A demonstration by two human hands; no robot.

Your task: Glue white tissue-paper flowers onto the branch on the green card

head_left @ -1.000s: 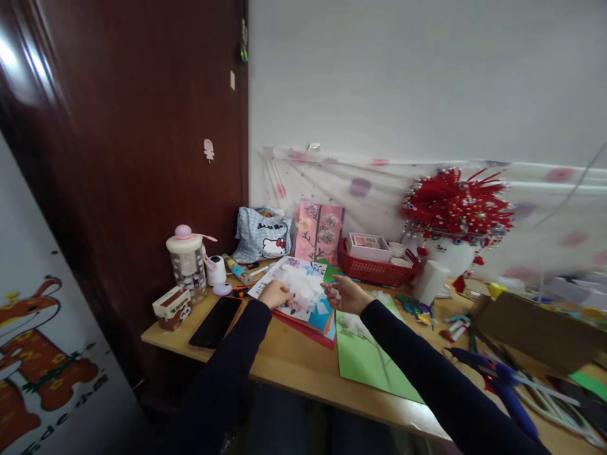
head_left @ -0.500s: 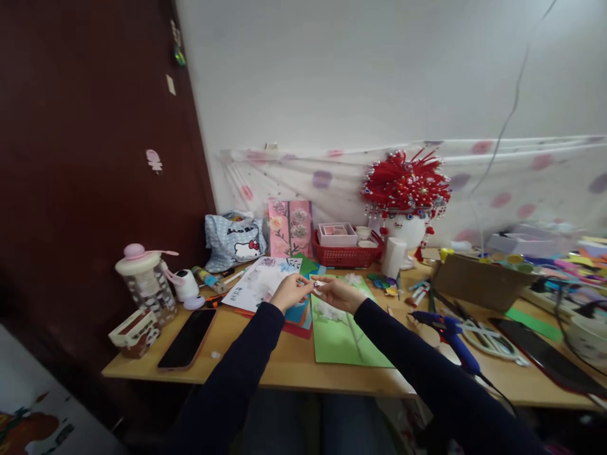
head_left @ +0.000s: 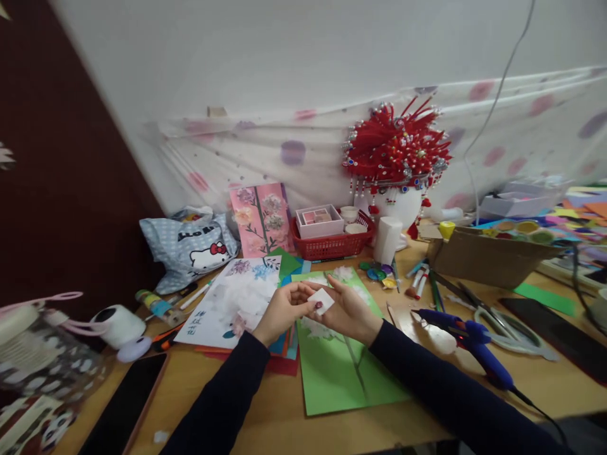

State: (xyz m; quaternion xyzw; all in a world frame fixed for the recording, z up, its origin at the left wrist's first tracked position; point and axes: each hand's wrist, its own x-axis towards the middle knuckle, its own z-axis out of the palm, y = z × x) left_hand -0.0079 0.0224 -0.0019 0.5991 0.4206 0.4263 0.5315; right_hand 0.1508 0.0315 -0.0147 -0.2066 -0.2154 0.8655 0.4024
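A small white paper square (head_left: 324, 299) with a dark red spot near its lower corner is between my two hands. My left hand (head_left: 283, 311) is closed, its thumb and fingertips pinching the square's left side. Behind and under the square, my right hand (head_left: 353, 313) supports it on bent fingers, the palm partly turned up. Below both hands lies a green sheet (head_left: 327, 379) with pale fluffy flowers and a drawn stem. A white sheet (head_left: 203, 322) with flower pictures, handwriting and a fluffy white heap lies left of my left hand.
A glue gun (head_left: 469, 341), scissors (head_left: 505, 328) and markers (head_left: 420, 282) lie at right. Behind stand a red basket (head_left: 332, 246), a white roll (head_left: 387, 240) and a beaded red headdress (head_left: 398, 151). A phone (head_left: 126, 404), a patterned bag (head_left: 190, 246) and a lidded jar (head_left: 42, 354) are at left.
My view has moved closer and turned right. My hands have tilted so that the white square with its red spot shows, and my right palm has turned up more.
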